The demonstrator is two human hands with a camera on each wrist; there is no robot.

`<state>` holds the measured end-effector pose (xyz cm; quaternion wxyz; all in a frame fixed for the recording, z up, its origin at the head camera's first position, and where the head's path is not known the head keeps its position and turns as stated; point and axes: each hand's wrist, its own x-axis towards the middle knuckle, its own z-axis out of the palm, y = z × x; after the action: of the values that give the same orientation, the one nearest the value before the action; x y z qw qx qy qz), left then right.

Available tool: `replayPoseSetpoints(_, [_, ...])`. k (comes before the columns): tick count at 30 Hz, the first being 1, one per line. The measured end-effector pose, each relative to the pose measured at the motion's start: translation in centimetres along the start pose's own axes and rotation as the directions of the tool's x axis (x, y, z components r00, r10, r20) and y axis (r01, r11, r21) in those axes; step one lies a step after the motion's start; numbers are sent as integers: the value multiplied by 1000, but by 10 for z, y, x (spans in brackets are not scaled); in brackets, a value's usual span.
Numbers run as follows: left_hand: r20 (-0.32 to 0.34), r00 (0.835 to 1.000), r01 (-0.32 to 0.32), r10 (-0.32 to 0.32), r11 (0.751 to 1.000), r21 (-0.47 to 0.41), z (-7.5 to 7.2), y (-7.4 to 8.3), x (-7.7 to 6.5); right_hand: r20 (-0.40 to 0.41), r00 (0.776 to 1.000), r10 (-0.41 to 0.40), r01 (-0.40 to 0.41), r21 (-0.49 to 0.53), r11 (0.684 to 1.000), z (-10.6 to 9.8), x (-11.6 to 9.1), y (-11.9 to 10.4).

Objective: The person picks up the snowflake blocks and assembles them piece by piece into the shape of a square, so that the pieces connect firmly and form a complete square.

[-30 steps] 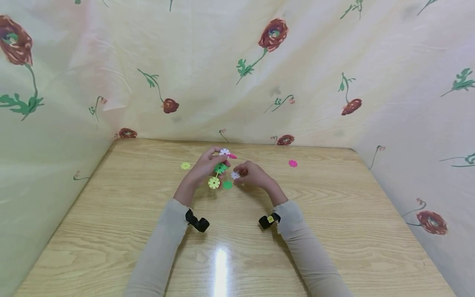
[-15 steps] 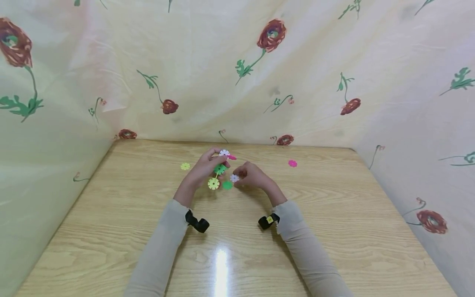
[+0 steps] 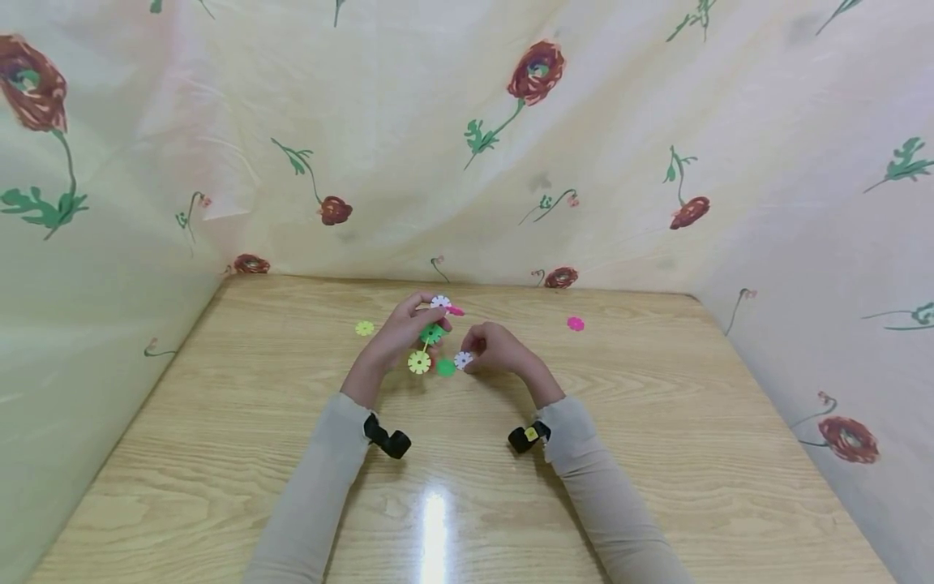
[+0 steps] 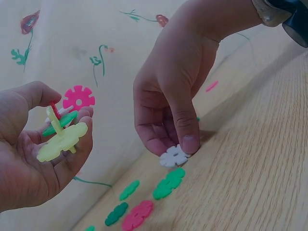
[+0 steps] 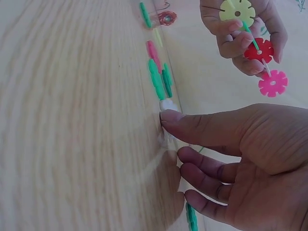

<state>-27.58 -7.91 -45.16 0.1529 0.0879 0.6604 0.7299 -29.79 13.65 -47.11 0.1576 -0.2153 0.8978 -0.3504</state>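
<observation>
My left hand (image 3: 400, 331) holds a chain of joined, notched plastic discs above the table. The chain has a yellow disc (image 4: 62, 142) at one end and a pink disc (image 4: 79, 97) at the other. Between them are a green disc (image 3: 431, 333), a red disc (image 5: 260, 50) and a white disc (image 3: 441, 302); fingers cover parts of them. Beside it, my right hand (image 3: 499, 350) pinches a separate white notched disc (image 4: 174, 156) low at the tabletop, thumb on its edge. Whether that disc touches the wood is hard to tell.
Loose discs lie around the hands: a green one (image 4: 169, 183), a dark green one (image 4: 116, 213) and a reddish-pink one (image 4: 138, 215). A yellow disc (image 3: 364, 328) lies left, a pink disc (image 3: 576, 324) right. Floral cloth (image 3: 409, 162) hangs behind the wooden table (image 3: 657, 454).
My right hand has moved slightly down and toward the near side with the white disc, drawing away from the chain. My left hand has stayed almost still with the chain.
</observation>
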Motion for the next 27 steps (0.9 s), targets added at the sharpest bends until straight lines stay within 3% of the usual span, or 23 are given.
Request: replayPoseSetpoints(27, [-1, 1000, 16, -16, 1000, -18, -2, -3, 0, 0, 999, -32, 32, 34, 999, 1, -1, 2])
